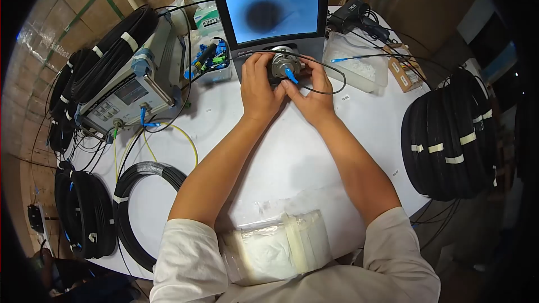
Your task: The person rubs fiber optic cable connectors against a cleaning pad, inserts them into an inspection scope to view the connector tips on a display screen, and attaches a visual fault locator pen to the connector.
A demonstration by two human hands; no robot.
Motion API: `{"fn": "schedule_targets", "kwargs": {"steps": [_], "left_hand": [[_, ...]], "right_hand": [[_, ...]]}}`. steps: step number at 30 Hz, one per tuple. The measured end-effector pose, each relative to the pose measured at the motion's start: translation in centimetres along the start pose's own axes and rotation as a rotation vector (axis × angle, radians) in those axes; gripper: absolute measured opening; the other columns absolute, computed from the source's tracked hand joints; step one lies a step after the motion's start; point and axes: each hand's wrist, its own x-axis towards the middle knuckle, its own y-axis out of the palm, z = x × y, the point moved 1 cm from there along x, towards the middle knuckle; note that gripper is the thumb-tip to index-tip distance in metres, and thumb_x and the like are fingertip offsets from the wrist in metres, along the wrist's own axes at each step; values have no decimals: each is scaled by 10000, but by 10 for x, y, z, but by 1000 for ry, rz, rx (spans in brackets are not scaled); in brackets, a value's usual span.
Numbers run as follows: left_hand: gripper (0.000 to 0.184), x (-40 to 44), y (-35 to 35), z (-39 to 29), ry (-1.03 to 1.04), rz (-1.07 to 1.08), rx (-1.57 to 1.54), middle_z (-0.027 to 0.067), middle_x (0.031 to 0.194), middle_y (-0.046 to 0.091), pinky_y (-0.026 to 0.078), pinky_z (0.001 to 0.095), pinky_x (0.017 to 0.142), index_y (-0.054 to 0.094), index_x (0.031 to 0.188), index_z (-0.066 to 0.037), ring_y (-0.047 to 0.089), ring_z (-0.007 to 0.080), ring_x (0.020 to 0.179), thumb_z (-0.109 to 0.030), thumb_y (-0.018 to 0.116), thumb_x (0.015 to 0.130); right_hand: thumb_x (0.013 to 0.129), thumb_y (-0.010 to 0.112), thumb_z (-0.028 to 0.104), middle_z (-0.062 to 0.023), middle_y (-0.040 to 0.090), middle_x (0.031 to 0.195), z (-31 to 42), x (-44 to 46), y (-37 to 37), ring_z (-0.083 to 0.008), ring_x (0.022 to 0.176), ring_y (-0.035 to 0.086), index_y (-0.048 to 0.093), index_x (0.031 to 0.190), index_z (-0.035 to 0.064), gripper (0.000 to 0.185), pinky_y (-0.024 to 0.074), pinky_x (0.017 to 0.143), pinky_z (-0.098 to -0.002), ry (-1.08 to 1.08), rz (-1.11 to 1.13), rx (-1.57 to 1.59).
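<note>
A fiber inspection microscope with a monitor (274,8) stands at the back of the table, its screen showing a dark blurred disc on blue. At its front is a round metal connector port (283,66). A blue fiber connector (290,74) sits in the port, and its black cable (338,78) loops out to the right. My left hand (259,87) curls around the left side of the port housing. My right hand (315,92) grips its right side, with the thumb just below the blue connector. Most fingertips are hidden behind the housing.
To the left stands a test instrument (126,98) with black cable coils (120,45) on top. More coils lie at the lower left (84,213) and right (449,134). A clear plastic tray (365,81), a small cardboard box (403,73) and a wrapped pad (269,249) are also here.
</note>
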Motion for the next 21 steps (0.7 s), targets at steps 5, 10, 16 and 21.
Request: {"fn": "schedule_targets", "kwargs": {"steps": [5,10,16,21], "left_hand": [[684,0,1,1,12,-13,-30,154,1301,571,498,465,986,550,1317,-54,562,390,1180,-61,832,694],[646,0,-2,-1,-11,21,-30,154,1302,572,503,460,981,575,1321,-60,563,390,1182,-54,811,720],[665,-1,-4,-1,28,22,-19,164,1308,568,503,458,992,570,1350,-69,561,398,1194,-64,806,728],[689,0,-2,-3,-4,20,-10,165,1316,563,499,463,998,575,1350,-73,552,397,1215,-80,827,708]], "right_hand": [[863,848,143,-120,685,1155,-5,1,2,-181,979,702,494,1426,59,670,576,863,-327,192,79,235],[877,837,110,-109,674,1151,-2,4,1,-150,989,685,491,1411,43,640,573,851,-301,233,108,293],[892,830,85,-113,663,1175,-2,2,2,-150,1008,675,474,1363,6,595,565,852,-291,253,98,364],[895,826,87,-114,660,1178,-5,0,0,-149,1018,672,461,1371,2,606,559,862,-290,281,117,378]]}}
